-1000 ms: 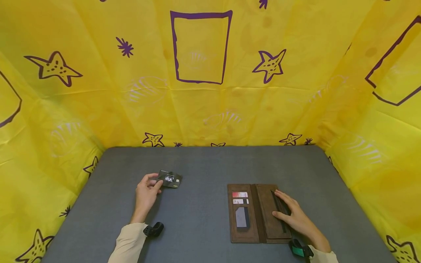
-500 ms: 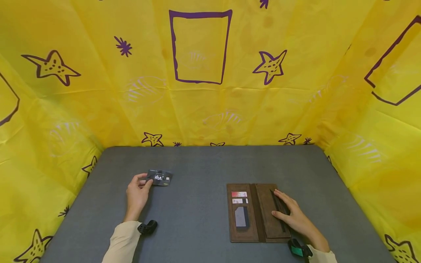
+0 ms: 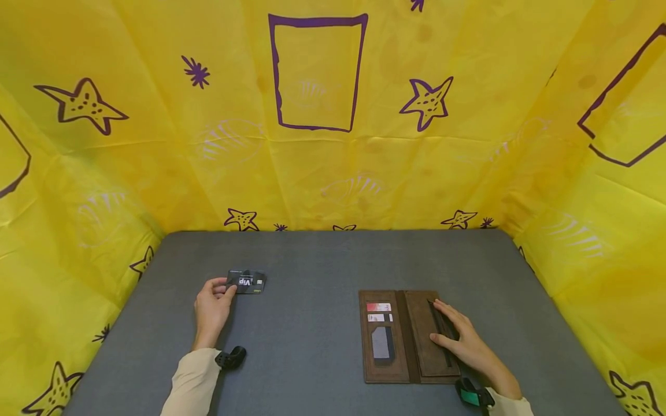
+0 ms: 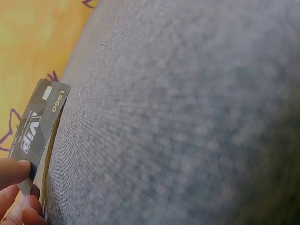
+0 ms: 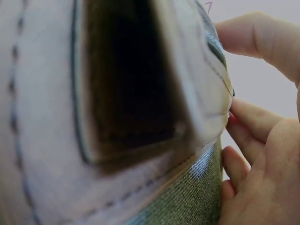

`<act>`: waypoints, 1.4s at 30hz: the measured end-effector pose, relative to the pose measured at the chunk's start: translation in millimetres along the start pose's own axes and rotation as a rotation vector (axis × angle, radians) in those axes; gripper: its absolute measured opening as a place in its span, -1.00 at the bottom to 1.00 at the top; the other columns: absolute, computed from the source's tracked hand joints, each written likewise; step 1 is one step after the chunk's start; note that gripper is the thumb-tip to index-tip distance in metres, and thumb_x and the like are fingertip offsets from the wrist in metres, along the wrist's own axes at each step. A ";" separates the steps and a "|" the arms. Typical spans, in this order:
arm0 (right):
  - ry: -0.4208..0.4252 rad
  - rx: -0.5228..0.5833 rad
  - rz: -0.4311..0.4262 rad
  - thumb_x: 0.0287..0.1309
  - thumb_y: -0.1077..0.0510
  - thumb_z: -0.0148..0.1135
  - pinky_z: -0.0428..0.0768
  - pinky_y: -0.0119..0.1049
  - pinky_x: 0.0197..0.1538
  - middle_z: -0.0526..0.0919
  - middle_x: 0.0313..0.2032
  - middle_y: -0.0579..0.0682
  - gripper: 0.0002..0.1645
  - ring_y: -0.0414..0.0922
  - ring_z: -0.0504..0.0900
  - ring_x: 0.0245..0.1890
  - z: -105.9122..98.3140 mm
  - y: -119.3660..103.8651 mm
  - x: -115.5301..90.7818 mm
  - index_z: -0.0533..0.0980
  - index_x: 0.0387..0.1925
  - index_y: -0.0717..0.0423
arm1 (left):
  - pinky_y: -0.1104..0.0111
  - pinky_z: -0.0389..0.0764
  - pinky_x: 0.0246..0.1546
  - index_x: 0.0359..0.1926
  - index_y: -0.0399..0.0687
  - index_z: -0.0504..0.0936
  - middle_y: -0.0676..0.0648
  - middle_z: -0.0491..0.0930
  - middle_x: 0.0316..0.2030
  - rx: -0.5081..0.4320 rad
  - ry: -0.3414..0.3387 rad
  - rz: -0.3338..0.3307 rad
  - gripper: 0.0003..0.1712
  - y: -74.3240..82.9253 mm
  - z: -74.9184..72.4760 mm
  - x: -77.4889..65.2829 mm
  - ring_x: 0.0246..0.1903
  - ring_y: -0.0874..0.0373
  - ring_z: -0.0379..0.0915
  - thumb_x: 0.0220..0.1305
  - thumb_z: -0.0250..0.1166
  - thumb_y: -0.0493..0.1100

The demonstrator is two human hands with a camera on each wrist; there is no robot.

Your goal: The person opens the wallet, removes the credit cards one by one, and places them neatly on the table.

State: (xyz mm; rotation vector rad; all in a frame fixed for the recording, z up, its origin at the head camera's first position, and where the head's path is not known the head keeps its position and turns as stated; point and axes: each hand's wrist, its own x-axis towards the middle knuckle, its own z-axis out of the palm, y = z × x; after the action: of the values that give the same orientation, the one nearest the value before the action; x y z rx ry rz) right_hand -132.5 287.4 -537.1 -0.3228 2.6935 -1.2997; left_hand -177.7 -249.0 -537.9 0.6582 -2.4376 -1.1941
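Note:
My left hand [image 3: 210,309] pinches a dark card [image 3: 255,276] by its left end, between thumb and fingers. The card has "Vip" lettering, and "LOGO" is also readable on it in the left wrist view. To the right, a brown wallet [image 3: 425,341] lies spread flat. Its left half shows several slots with two small cards [image 3: 379,318] and a grey panel [image 3: 381,342]. My right hand [image 3: 470,344] rests on the wallet's right half, fingers extended along the dark zipper pocket [image 3: 442,332]. A dark opening [image 5: 136,70] in the wallet appears close up in the right wrist view.
A grey cloth-covered table [image 3: 307,323] lies under everything. Yellow fabric [image 3: 322,173] with purple starfish drawings walls it at the back and both sides. A black band [image 3: 231,358] is on the left wrist, another band [image 3: 474,396] on the right.
My left hand has moved leftward with the card, which has turned to lie more level. The right hand and the wallet have stayed in place.

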 end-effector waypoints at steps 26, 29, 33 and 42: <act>0.002 -0.003 0.014 0.21 0.06 0.32 0.03 0.66 0.07 0.09 0.48 0.35 -0.12 0.50 -0.09 0.42 1.3 1.2 -0.1 0.17 0.47 0.19 | 0.53 0.38 -0.50 0.04 -0.30 0.58 -0.29 0.61 -0.21 -0.027 -0.022 -0.032 -0.63 -3.9 -0.8 3.2 -0.45 0.35 0.37 0.26 0.33 -0.20; -0.002 -0.002 0.017 0.22 0.05 0.31 0.03 0.66 0.08 0.08 0.48 0.35 -0.12 0.50 -0.09 0.42 1.0 1.0 0.0 0.16 0.47 0.18 | 0.53 0.38 -0.50 0.04 -0.30 0.58 -0.29 0.61 -0.22 -0.025 -0.019 -0.023 -0.63 -4.6 0.2 3.1 -0.46 0.36 0.37 0.26 0.33 -0.20; -0.007 -0.002 0.018 0.23 0.05 0.31 0.02 0.66 0.08 0.07 0.49 0.35 -0.11 0.50 -0.10 0.42 0.3 0.9 -0.1 0.15 0.47 0.18 | 0.53 0.37 -0.48 0.04 -0.29 0.59 -0.27 0.61 -0.22 -0.015 -0.017 -0.010 -0.63 -4.2 0.5 2.7 -0.47 0.40 0.36 0.26 0.33 -0.20; 0.005 -0.002 0.020 0.21 0.06 0.32 0.03 0.64 0.10 0.08 0.48 0.35 -0.11 0.49 -0.09 0.43 1.4 1.1 -0.3 0.16 0.47 0.18 | 0.59 0.29 -0.45 0.00 -0.30 0.61 -0.28 0.60 -0.23 -0.024 -0.012 0.007 -0.67 -3.0 0.5 0.3 -0.49 0.50 0.30 0.25 0.34 -0.23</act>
State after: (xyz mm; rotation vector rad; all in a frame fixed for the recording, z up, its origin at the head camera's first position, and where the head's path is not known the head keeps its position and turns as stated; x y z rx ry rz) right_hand -132.0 287.1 -538.8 -0.2921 2.6954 -1.2949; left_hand -177.4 -250.4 -540.6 0.6372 -2.4300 -1.2259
